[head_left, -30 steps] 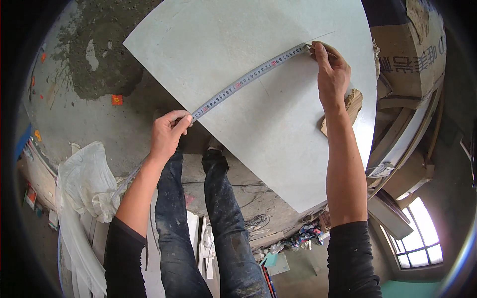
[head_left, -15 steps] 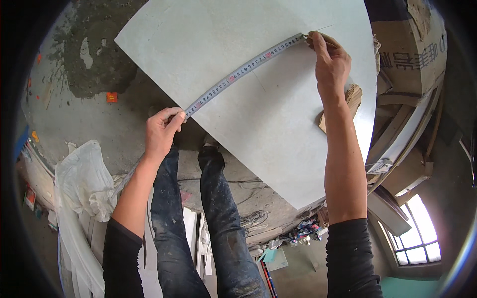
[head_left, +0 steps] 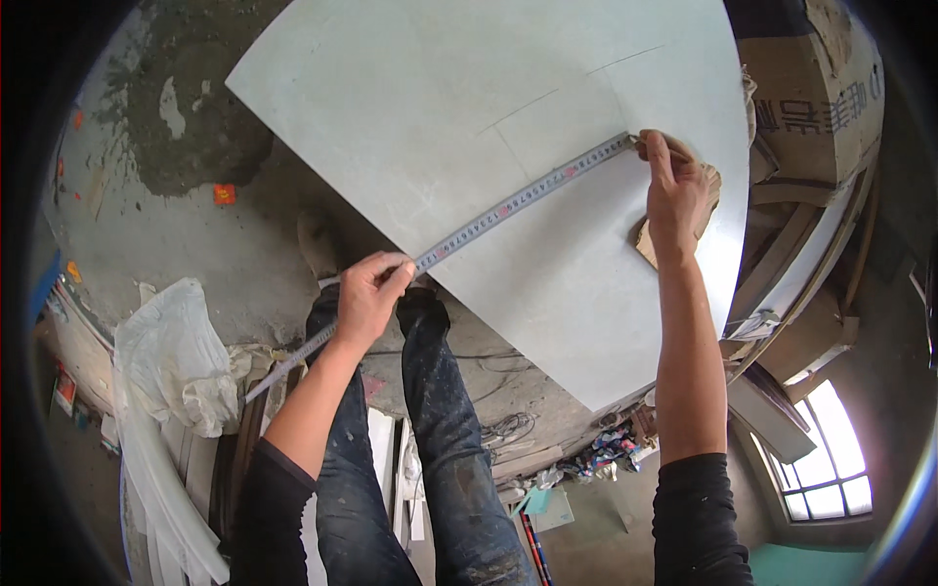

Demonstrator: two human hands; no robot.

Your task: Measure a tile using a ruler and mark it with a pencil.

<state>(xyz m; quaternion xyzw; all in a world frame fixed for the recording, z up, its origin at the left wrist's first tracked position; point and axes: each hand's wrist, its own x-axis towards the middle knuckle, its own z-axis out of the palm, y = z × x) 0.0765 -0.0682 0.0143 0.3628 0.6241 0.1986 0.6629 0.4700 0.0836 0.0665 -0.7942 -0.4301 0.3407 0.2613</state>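
Observation:
A large pale grey tile (head_left: 469, 107) lies tilted in front of me, with thin pencil lines on its upper right part. A grey measuring tape (head_left: 518, 200) runs diagonally across it. My left hand (head_left: 371, 293) pinches the tape at the tile's near left edge, and the loose tape trails down past my wrist. My right hand (head_left: 674, 190) presses the tape's far end flat near the tile's right edge, with a brown piece of cardboard (head_left: 708, 195) under the palm.
My legs in stained dark jeans (head_left: 440, 430) stand below the tile on a rough concrete floor (head_left: 147, 225). A white plastic sack (head_left: 176, 361) sits lower left. Cardboard boxes (head_left: 811, 88) and leaning boards stand on the right; a window (head_left: 831, 459) is lower right.
The tape has shifted lower across the tile. Both hands moved down with it, the right hand along the right edge, the left to a nearer point on the left edge.

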